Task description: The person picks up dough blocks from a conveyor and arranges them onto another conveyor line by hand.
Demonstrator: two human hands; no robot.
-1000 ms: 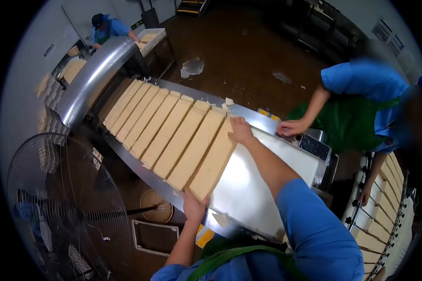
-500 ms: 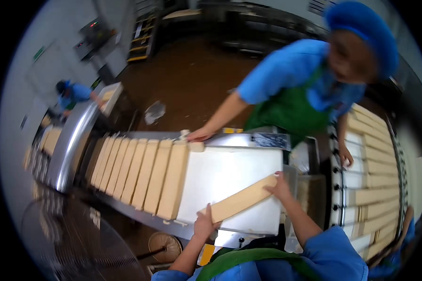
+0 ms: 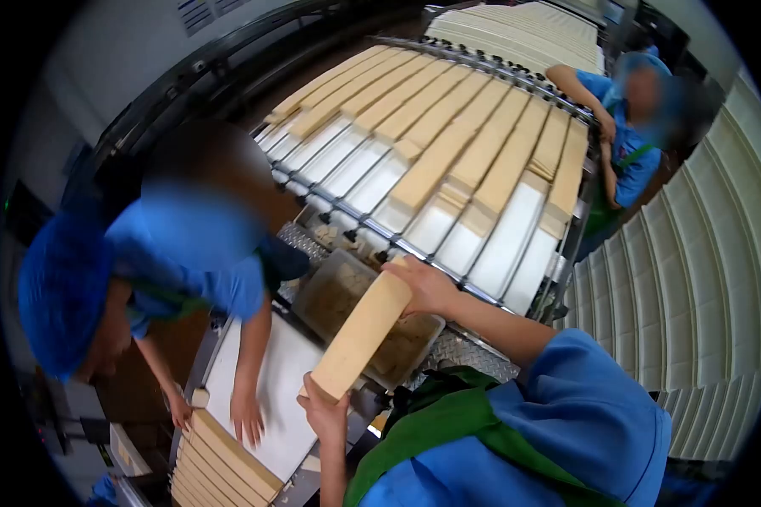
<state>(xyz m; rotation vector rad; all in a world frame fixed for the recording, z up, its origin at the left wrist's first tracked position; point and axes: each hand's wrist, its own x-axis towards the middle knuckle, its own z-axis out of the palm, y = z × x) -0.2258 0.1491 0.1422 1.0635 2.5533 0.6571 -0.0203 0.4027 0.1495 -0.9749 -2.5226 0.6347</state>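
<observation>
A long pale-yellow slab (image 3: 360, 331) is held in the air between my two hands, slanting from lower left to upper right. My left hand (image 3: 324, 414) grips its near lower end. Around the far upper end are the fingers of my right hand (image 3: 424, 287). Beneath the slab is a clear plastic bin (image 3: 435, 331) with pale scraps in it. Just beyond my right hand is the edge of a white slatted conveyor (image 3: 507, 249), on which several similar slabs (image 3: 440, 160) lie in slanting rows.
At the left, a co-worker in a blue cap (image 3: 63, 291) reaches over a white work surface (image 3: 271, 380) beside a row of slabs (image 3: 224, 456). Another person (image 3: 630, 127) leans at the conveyor's far right. Pale ribbed panels (image 3: 685, 279) stand at the right.
The view has swung right toward the slatted conveyor. My hands have lifted the slab off the white surface and carried it over the bin. The co-worker's hands are now at the slab row.
</observation>
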